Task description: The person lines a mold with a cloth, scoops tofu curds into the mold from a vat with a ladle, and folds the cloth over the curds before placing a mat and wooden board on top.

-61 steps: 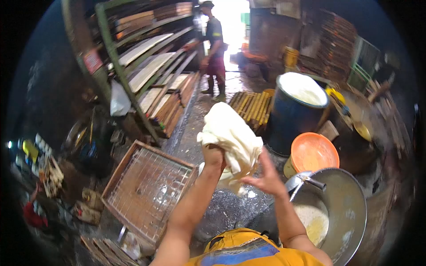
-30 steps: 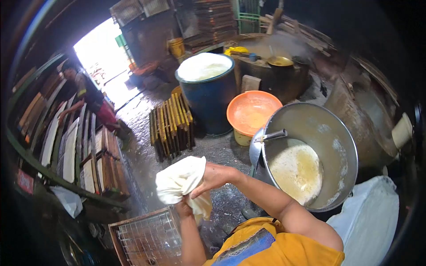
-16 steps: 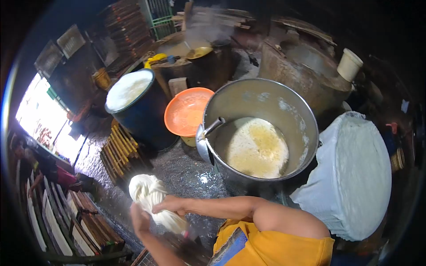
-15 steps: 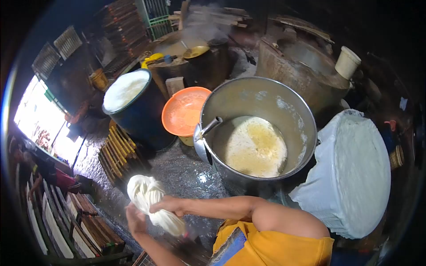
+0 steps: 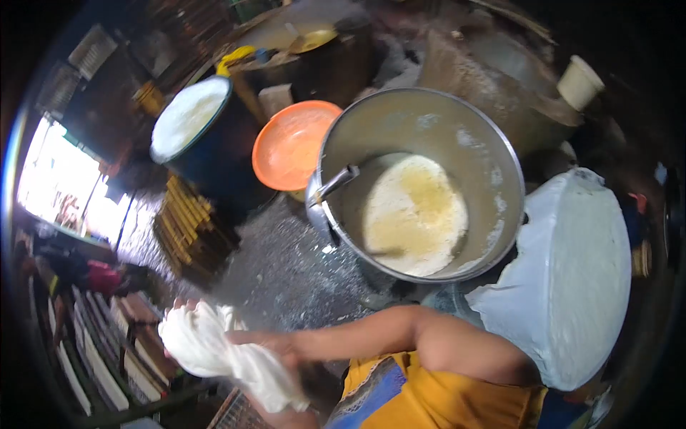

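Observation:
A bundled, twisted white cloth (image 5: 204,339) hangs in front of me at the lower left, blurred by motion. My right hand (image 5: 268,346) is closed round its middle, and a loose tail of cloth drops below the wrist. Behind the bundle is my left hand (image 5: 172,308), mostly hidden; its fingers show at the cloth's upper left edge, gripping it. To the right of the cloth stands a large metal pot (image 5: 500,154) with a pale yellowish-white, curdled-looking mass (image 5: 418,214) in the bottom. A metal handle (image 5: 339,181) leans over the pot's left rim.
Beyond the wet floor (image 5: 279,250) are an orange basin (image 5: 275,161), a dark drum (image 5: 214,143) with white foamy contents and stacked yellow slats (image 5: 187,225). A cloth-covered round container (image 5: 586,279) stands at right. Wooden boards (image 5: 100,357) fill the lower left.
Both hands have carried the white cloth left and slightly down, and its folds have loosened and spread. My view has shifted a little, so the pot sits higher.

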`<move>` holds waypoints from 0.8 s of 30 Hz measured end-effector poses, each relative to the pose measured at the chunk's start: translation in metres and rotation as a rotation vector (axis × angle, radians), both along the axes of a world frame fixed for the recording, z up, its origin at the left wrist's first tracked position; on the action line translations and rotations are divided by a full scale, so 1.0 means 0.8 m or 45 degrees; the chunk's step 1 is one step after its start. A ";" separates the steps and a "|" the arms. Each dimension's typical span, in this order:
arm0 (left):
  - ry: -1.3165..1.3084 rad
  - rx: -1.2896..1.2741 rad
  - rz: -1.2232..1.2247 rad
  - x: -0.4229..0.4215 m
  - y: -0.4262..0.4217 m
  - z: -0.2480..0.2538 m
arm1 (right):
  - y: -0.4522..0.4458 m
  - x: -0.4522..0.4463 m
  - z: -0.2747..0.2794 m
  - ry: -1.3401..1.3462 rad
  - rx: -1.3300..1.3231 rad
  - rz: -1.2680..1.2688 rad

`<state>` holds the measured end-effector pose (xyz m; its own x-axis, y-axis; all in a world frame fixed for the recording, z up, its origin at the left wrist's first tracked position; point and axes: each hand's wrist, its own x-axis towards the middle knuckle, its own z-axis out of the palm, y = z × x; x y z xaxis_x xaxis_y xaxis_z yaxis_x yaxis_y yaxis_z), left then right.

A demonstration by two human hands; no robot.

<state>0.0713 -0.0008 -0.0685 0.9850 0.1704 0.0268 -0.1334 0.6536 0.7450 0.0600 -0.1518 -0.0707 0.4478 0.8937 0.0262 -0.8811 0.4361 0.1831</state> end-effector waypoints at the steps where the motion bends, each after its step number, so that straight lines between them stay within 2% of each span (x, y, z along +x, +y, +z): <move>1: -0.029 -0.027 -0.053 0.004 -0.010 0.017 | -0.023 0.005 -0.002 -0.236 -0.224 -0.052; 2: -0.051 -0.039 -0.089 0.010 -0.022 0.031 | -0.049 0.016 -0.006 -0.490 -0.436 -0.101; 4: -0.005 0.051 -0.088 0.038 -0.038 0.046 | -0.063 0.035 -0.007 -0.976 -0.600 -0.345; 5: 0.083 0.184 -0.023 0.056 -0.042 0.047 | -0.069 0.046 -0.013 -1.190 -0.719 -0.335; 6: 0.307 0.519 0.093 0.074 -0.029 0.039 | -0.067 0.054 -0.026 -1.401 -0.833 -0.335; 7: 0.370 0.915 -0.019 0.101 -0.009 0.014 | -0.054 0.059 -0.059 -1.424 -1.055 -0.350; 8: 0.276 1.219 -0.012 0.109 -0.059 0.042 | -0.041 0.064 -0.091 -1.443 -1.288 -0.374; 9: 0.186 1.510 0.137 0.125 -0.061 0.013 | -0.042 0.072 -0.101 -1.466 -1.387 -0.370; 10: 0.132 1.614 0.183 0.137 -0.064 -0.013 | -0.042 0.080 -0.111 -1.491 -1.495 -0.371; 11: 0.080 1.834 0.304 0.142 -0.075 -0.026 | -0.026 0.083 -0.142 -1.518 -1.490 -0.509; 12: 0.087 1.903 0.331 0.150 -0.075 -0.052 | -0.014 0.086 -0.176 -1.686 -1.565 -0.602; 14: 0.097 2.306 0.460 0.157 -0.076 -0.089 | 0.002 0.092 -0.210 -1.546 -1.473 -0.379; 17: 0.336 2.523 0.400 0.156 -0.073 -0.115 | 0.007 0.095 -0.203 -1.689 -1.813 -0.114; 20: 0.319 2.231 0.642 0.145 -0.040 -0.138 | 0.002 0.107 -0.200 -1.652 -1.775 -0.105; 21: 0.389 2.015 0.611 0.137 -0.021 -0.143 | -0.024 0.117 -0.164 -1.653 -1.639 -0.096; 22: 0.445 1.791 0.604 0.128 -0.002 -0.148 | -0.014 0.128 -0.192 -1.674 -1.555 -0.051; 24: 0.539 1.329 0.603 0.102 0.016 -0.142 | -0.036 0.129 -0.154 -1.455 -1.385 -0.215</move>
